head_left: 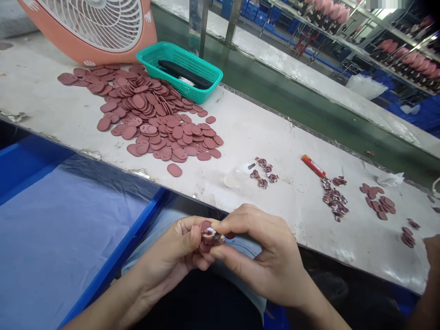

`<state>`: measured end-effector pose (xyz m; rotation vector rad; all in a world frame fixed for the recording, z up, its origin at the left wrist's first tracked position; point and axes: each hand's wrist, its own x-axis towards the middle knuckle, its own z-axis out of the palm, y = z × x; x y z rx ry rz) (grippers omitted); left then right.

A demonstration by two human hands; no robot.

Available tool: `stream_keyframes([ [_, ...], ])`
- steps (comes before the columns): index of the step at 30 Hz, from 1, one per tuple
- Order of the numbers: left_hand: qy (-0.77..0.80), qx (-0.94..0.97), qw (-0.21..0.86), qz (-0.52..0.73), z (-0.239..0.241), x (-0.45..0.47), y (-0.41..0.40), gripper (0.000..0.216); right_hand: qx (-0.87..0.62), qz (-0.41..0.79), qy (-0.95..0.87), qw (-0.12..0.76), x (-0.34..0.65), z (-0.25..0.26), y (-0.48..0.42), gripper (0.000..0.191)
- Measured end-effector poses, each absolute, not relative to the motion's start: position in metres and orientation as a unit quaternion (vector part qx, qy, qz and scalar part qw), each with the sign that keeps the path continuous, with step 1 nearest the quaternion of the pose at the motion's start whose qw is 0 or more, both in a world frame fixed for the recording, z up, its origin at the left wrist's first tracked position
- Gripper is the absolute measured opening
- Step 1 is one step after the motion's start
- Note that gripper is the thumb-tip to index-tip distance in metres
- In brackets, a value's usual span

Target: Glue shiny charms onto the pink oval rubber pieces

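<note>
My left hand [168, 256] and my right hand [261, 259] meet low in the view, just off the near table edge. Between their fingertips they pinch a small maroon oval piece [209, 237] with a white and dark decorated part on it. Its exact shape is partly hidden by my fingers. Farther up, a large heap of flat maroon rubber ovals [144, 114] lies on the white worktop [220, 188]. Small clusters of decorated pieces [264, 173] sit to the right, with more [335, 200] beyond them.
A green plastic basket [179, 68] holds a black tool. Also on the worktop are a red lighter [313, 166] and a translucent bottle [237, 176]. A blue-lined bin [68, 229] sits at lower left, a fan [92, 27] behind, a green conveyor belt [292, 91] beyond. Another person's hand [433, 256] enters at right.
</note>
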<state>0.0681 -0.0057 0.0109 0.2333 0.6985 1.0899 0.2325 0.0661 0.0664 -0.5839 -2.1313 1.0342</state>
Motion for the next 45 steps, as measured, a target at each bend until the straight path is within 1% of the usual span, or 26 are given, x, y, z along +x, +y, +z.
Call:
stream_keyframes([
  [3,0.317,0.096,0.798,0.504,0.010,0.067,-0.006,0.035,-0.234,0.403,-0.808,0.360,0.234,0.067,0.068,0.038],
  [4,0.315,0.095,0.799,0.503,0.010,0.067,-0.006,0.035,-0.240,0.405,-0.804,0.363,0.235,0.067,0.068,0.038],
  [7,0.312,0.096,0.798,0.506,0.010,0.067,-0.004,0.039,-0.240,0.413,-0.804,0.353,0.237,0.065,0.069,0.023],
  [14,0.301,0.070,0.801,0.512,0.015,0.071,-0.002,0.038,-0.234,0.423,-0.799,0.358,0.235,0.062,0.070,0.012],
  [16,0.298,0.065,0.803,0.511,0.015,0.072,-0.003,0.034,-0.230,0.431,-0.797,0.356,0.234,0.063,0.071,0.009],
  [19,0.292,0.050,0.805,0.514,0.014,0.073,-0.004,0.023,-0.217,0.441,-0.794,0.357,0.233,0.064,0.071,0.005],
  [21,0.286,0.045,0.803,0.520,0.014,0.073,-0.005,0.021,-0.214,0.440,-0.794,0.360,0.232,0.064,0.071,0.004],
  [24,0.287,0.042,0.800,0.525,0.014,0.074,-0.007,0.026,-0.213,0.434,-0.797,0.363,0.233,0.063,0.071,0.006],
  [28,0.308,0.031,0.799,0.516,0.016,0.073,-0.007,0.027,-0.220,0.437,-0.793,0.363,0.235,0.060,0.071,0.007],
  [37,0.331,0.004,0.792,0.513,0.019,0.071,-0.003,0.034,-0.229,0.454,-0.783,0.359,0.233,0.059,0.073,0.004],
  [40,0.345,0.009,0.789,0.508,0.017,0.071,-0.002,0.039,-0.234,0.472,-0.771,0.357,0.233,0.057,0.071,0.009],
  [43,0.355,0.010,0.786,0.506,0.015,0.070,-0.003,0.039,-0.247,0.484,-0.757,0.362,0.233,0.054,0.070,0.024],
  [45,0.356,0.011,0.786,0.505,0.015,0.070,-0.004,0.039,-0.254,0.488,-0.751,0.365,0.234,0.053,0.069,0.030],
])
